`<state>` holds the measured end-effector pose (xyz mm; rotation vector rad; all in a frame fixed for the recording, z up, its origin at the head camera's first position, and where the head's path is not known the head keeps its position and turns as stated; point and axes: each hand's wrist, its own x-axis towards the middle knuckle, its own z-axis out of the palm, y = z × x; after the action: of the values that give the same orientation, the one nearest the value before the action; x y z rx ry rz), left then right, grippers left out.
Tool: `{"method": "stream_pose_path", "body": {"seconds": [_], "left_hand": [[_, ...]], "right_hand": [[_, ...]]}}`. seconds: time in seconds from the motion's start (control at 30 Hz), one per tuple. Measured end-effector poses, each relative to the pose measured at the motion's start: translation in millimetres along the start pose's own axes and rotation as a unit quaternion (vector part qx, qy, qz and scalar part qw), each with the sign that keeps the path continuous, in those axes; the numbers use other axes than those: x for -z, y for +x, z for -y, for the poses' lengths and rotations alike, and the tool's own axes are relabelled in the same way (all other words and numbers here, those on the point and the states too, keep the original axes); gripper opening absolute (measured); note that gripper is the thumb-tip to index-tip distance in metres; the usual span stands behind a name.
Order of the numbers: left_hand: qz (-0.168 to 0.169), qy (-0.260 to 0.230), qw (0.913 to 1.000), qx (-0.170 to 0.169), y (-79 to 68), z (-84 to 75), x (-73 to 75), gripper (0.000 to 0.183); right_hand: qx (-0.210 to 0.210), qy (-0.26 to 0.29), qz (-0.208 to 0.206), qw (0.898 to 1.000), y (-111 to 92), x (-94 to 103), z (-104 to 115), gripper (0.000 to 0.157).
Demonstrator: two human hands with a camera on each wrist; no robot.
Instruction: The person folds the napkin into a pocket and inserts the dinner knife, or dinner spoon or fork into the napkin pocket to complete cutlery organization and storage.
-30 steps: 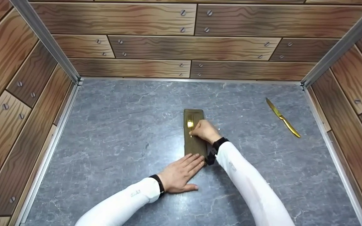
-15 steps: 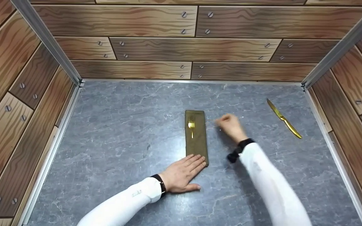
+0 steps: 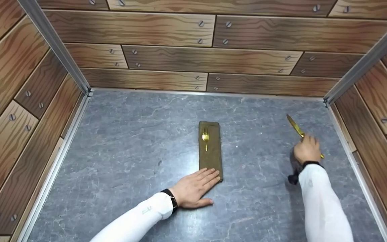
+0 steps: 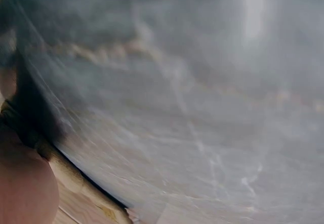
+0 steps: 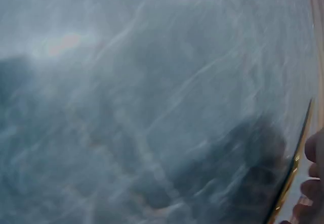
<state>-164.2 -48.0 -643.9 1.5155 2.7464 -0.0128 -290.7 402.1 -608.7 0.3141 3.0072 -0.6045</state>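
My left hand (image 3: 193,188) lies flat with its fingers straight on the near end of a folded olive-brown cloth napkin (image 3: 212,156). Toward the napkin's far end a small gold fork (image 3: 206,137) rests on top, tines pointing away. At the right, my right hand (image 3: 307,148) is over the handle of a gold table knife (image 3: 294,125), whose blade points away and to the left. The hand hides most of that handle in the head view. In the right wrist view, loosely bent fingers (image 5: 311,188) show beside the knife (image 5: 291,183), which lies on the surface.
The work surface (image 3: 129,144) is grey and marbled. Wood-patterned panels enclose it at the back (image 3: 166,57), left (image 3: 35,111) and right (image 3: 378,114), with metal strips along the edges. The right panel stands close beside the knife.
My right hand has let go of the fork, leaving it on the napkin, and has moved right to the knife. The left hand has stayed on the napkin. The head view has tilted slightly.
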Motion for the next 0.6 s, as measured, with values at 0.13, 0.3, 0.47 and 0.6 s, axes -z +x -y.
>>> {"method": "stream_pose_path", "body": {"seconds": [0.13,0.3,0.47,0.6], "left_hand": [[0.004,-0.01,0.9999,0.007,2.6,5.2,0.3,0.079],[0.009,-0.025,0.9995,0.016,5.2,8.3,0.5,0.078],[0.003,-0.029,0.9994,0.02,5.8,9.2,3.0,0.078],[-0.002,-0.033,0.9993,0.019,3.7,7.3,2.4,0.077]], "right_hand": [[-0.018,-0.011,0.05,0.999,0,-3.6,-5,0.059],[-0.054,-0.034,-0.02,0.998,-5,-11.5,4,0.046],[-0.068,-0.052,-0.104,0.991,-9,-18.7,14,0.03],[-0.057,-0.052,-0.127,0.989,-15,-22.0,19,0.025]]}}
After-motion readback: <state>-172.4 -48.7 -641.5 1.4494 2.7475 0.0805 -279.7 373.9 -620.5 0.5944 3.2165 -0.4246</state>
